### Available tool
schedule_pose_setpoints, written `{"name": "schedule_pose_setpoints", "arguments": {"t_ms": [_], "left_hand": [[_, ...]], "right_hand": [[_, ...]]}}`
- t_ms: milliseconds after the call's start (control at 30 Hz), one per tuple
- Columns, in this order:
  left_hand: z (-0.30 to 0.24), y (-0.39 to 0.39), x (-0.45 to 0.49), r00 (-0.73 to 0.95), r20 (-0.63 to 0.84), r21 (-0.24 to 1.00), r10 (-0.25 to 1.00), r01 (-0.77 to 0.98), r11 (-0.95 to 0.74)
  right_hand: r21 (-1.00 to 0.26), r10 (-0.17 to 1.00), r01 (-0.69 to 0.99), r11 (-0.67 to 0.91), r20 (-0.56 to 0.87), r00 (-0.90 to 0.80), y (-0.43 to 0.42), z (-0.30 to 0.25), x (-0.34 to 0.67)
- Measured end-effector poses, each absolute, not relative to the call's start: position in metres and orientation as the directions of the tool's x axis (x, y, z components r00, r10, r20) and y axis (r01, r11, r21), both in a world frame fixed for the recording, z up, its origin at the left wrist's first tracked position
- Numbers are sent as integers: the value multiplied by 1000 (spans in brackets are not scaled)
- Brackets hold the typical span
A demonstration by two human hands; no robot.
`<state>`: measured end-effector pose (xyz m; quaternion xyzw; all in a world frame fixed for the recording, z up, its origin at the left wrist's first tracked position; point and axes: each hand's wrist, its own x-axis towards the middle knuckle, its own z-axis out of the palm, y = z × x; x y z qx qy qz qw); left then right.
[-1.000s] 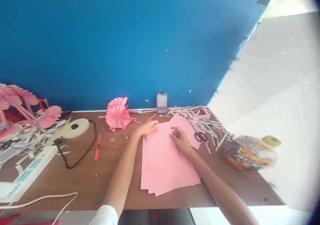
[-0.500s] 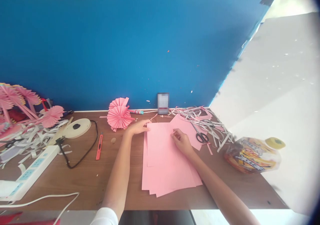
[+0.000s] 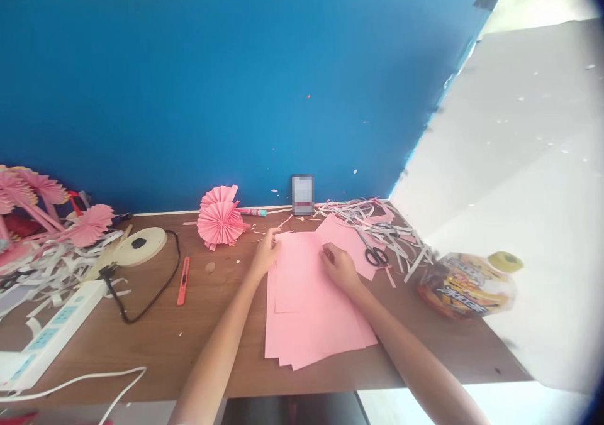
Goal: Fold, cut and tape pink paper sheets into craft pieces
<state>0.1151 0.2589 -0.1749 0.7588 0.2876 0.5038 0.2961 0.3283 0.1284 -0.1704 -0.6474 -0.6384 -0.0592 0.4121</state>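
Several sheets of pink paper (image 3: 311, 340) lie in a loose stack on the brown table. A smaller pink sheet (image 3: 290, 283) rests on top of them. My left hand (image 3: 267, 253) is at the smaller sheet's upper left corner, fingers closed on its edge. On the paper's upper right part, my right hand (image 3: 338, 266) has curled fingers closed at the smaller sheet's right side; their tips are partly hidden. Black-handled scissors (image 3: 376, 256) lie to the right on another pink sheet (image 3: 346, 239). A red box cutter (image 3: 184, 281) lies left of my left forearm.
Pink pleated paper fans (image 3: 223, 222) and a phone (image 3: 302, 194) are by the blue partition (image 3: 212, 92). Paper strips (image 3: 401, 239) lie at right, near a yellow-capped package (image 3: 467, 285). On the left are a power strip (image 3: 56, 334), a black cable (image 3: 155, 302) and a cream disc (image 3: 141, 247).
My left hand has drawn in toward me slightly, its fingers more curled at the paper's corner. My right hand stays about the same on the paper. The view has shifted slightly.
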Motion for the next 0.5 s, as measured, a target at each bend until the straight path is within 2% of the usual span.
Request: {"name": "schedule_pose_setpoints", "arguments": {"t_ms": [100,300,500], "left_hand": [[-186,247,126,196,621,750,759,131,-648],[-191,239,130,93,624,748,776,215,-628],[-193,238,127,41,647,753,761,120,-647]], "right_hand": [[-453,766,881,137,612,196,129,-171,329],[-405,771,905,127,615,167,129,-174,328],[-431,755,884,182,637,155,128,-174,327]]}}
